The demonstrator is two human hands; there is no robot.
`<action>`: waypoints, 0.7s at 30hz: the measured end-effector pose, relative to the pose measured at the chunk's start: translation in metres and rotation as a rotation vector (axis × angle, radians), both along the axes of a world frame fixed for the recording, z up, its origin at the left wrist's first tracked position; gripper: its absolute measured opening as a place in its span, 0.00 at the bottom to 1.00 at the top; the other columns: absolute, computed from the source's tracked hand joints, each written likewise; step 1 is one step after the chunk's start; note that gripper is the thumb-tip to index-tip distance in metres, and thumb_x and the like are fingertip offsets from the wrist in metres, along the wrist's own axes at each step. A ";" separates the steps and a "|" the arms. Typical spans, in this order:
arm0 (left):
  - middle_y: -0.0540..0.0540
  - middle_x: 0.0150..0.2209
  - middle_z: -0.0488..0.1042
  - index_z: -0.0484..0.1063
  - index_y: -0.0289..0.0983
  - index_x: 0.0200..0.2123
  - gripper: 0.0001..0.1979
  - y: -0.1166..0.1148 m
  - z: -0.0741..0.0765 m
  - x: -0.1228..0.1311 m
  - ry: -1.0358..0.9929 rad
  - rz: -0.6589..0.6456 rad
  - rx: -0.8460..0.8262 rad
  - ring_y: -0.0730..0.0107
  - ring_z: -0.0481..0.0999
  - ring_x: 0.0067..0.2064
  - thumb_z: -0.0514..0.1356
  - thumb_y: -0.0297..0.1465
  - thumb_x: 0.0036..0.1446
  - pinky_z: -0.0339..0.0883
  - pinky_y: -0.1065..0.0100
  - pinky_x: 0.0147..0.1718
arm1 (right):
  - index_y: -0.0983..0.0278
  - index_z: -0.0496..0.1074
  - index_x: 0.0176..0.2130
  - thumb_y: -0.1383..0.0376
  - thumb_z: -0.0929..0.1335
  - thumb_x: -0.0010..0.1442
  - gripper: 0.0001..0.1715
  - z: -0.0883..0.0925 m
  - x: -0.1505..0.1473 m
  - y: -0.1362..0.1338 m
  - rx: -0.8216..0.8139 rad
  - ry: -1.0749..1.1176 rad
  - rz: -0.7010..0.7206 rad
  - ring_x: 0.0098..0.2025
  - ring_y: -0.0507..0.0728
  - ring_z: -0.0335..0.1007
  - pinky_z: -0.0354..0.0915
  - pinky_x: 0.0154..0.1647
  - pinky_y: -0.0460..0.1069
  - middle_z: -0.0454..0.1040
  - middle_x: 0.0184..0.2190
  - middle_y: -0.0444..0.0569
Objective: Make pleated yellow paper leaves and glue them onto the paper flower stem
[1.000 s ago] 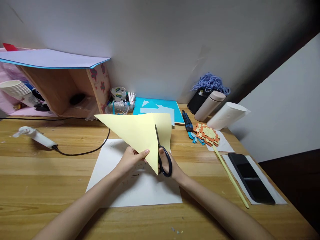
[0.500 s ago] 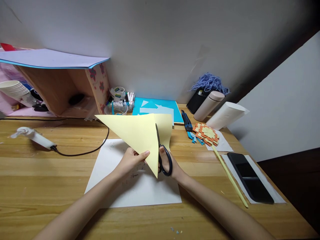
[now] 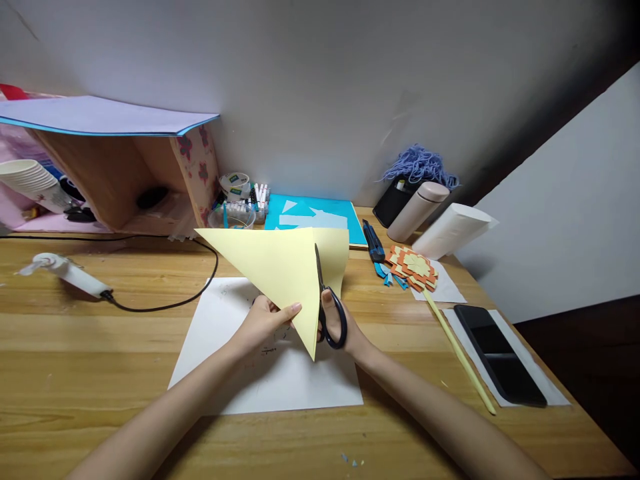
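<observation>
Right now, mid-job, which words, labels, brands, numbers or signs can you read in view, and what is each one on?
No text is readable.
Tape roll: printed label, too small to read.
White sheet: dark marks, too small and blurred to read.
Yellow paper in the left hand: no writing shows.
Phone: dark screen, no text visible.

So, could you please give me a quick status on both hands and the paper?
Left hand pinching yellow paper. Right hand holding black-handled scissors, blade at the paper. White sheet beneath, not blocking the hands.
</observation>
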State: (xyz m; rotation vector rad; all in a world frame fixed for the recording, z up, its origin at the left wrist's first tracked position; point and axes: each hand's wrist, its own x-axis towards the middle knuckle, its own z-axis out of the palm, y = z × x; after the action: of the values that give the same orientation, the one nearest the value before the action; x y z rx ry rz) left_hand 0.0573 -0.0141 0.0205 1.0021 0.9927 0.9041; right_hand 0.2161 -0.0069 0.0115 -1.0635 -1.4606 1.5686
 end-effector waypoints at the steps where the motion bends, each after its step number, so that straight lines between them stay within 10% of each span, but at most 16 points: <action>1: 0.37 0.37 0.77 0.73 0.29 0.39 0.21 0.000 0.000 0.000 0.003 0.004 -0.004 0.60 0.75 0.36 0.64 0.41 0.47 0.68 0.64 0.35 | 0.65 0.66 0.33 0.36 0.53 0.54 0.38 -0.001 0.000 0.000 -0.005 0.005 -0.008 0.14 0.49 0.58 0.57 0.14 0.43 0.60 0.14 0.40; 21: 0.37 0.38 0.77 0.72 0.30 0.39 0.22 -0.002 0.001 0.005 -0.024 -0.005 -0.046 0.60 0.75 0.36 0.66 0.39 0.44 0.68 0.64 0.35 | 0.65 0.66 0.34 0.35 0.49 0.55 0.40 0.002 0.002 0.005 0.050 -0.037 -0.005 0.15 0.50 0.60 0.56 0.14 0.44 0.65 0.15 0.44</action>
State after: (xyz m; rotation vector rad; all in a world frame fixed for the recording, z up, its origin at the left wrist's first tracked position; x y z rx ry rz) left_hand 0.0620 -0.0159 0.0210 0.9529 0.9857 0.8834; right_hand 0.2179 -0.0019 0.0130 -1.0713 -1.5130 1.5090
